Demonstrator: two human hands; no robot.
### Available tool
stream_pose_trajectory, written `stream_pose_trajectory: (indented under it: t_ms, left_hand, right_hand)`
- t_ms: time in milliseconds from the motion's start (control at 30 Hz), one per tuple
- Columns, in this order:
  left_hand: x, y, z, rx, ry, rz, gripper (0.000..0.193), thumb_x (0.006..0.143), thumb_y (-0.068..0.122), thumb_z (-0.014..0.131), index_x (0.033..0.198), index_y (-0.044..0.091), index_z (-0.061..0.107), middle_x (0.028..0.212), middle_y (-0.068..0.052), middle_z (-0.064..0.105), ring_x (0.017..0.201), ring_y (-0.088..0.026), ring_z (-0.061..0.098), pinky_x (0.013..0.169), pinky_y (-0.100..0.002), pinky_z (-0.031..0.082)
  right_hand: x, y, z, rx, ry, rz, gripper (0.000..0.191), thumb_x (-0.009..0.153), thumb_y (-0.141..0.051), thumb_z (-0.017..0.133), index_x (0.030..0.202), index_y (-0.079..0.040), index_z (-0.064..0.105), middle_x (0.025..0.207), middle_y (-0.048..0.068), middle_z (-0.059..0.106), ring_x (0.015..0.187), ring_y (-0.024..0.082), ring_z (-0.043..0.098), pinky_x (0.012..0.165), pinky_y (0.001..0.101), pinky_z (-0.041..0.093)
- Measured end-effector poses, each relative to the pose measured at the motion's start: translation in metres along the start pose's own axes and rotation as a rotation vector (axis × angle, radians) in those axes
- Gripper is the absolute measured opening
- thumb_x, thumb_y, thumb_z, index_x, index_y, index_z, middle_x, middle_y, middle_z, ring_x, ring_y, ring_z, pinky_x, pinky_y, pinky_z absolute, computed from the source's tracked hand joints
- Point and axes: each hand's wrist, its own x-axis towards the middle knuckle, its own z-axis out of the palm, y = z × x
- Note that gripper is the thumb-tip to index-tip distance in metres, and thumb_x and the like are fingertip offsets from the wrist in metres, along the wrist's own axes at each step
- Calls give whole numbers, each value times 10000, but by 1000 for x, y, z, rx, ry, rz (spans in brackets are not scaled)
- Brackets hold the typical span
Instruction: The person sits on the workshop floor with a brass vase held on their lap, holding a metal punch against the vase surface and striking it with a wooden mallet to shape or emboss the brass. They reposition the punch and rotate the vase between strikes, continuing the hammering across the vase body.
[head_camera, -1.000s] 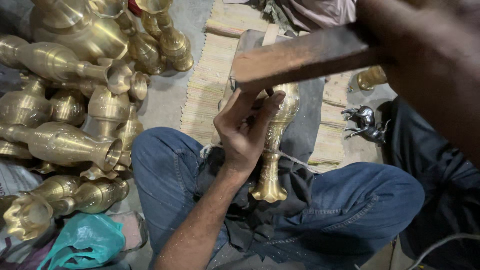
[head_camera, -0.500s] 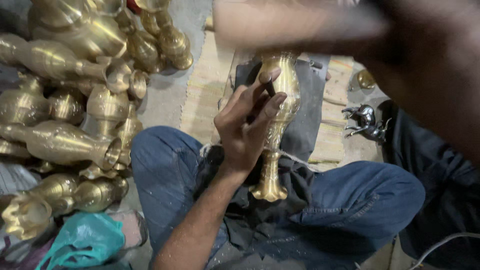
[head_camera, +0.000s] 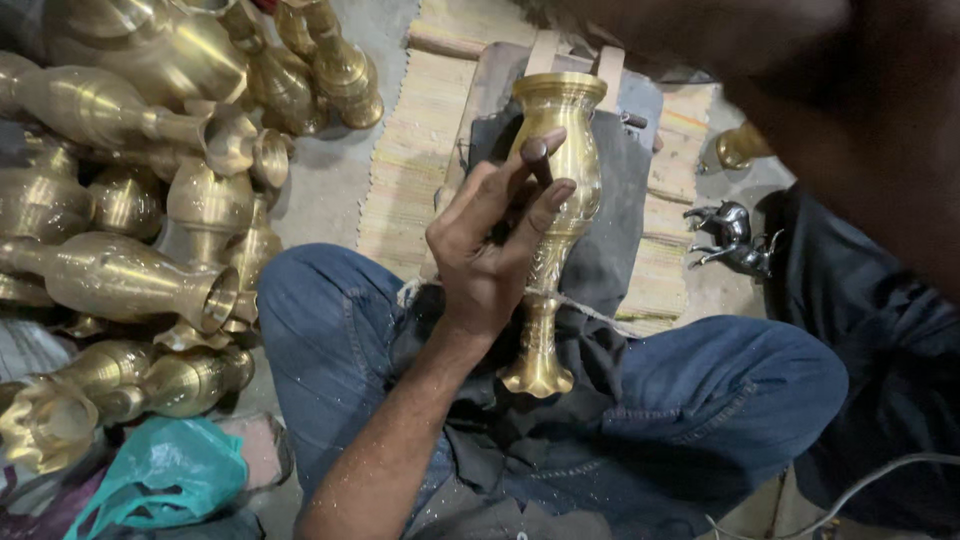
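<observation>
We log one polished, footed brass vase, engraved waist; our left hand pinches a thin dark tool; right grip blurred, state unclear.

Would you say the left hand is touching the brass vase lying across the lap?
Touching. In the head view, the left hand rests against the body of the brass vase, its fingers pinching a thin dark tool onto the metal, with no gap visible.

Left hand reaches forward with fingers pinched together; right arm is raised, blurred.
</observation>
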Motion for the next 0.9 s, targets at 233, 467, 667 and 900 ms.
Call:
stream_pose_trajectory:
  t_ms: [233,467,667,900]
  left_hand:
    - [2,3,0,2,-14,24,325,1039,101,804,1340,151,691,908,13,651,787,-54,628,689,-226,542]
    - [6,3,-1,38,-29,66,407,1014,103,812,1394,162,681,893,21,617,725,-46,592,647,-219,514]
    - [-1,-1,0,23,-36,84,424,1020,113,815,1415,161,668,886,27,639,746,-37,615,677,-216,548]
    - [2,-3,-1,-44,-36,77,270,1039,128,794,1283,137,681,971,21,700,832,-42,695,717,-230,589]
  right_hand:
    - [-3,18,26,121,-23,330,198,1074,-208,655,1188,-45,651,945,158,680,819,259,712,738,368,568]
    - [-10,28,28,146,118,143,174,1053,-163,688,1154,-22,671,934,166,686,816,272,709,712,369,551]
    - [-8,17,17,235,152,68,181,1038,-108,704,1181,-4,666,969,178,689,845,280,710,721,373,552]
    - [-9,16,9,259,186,33,211,1019,-44,722,1212,16,660,1010,192,693,878,290,713,732,377,552]
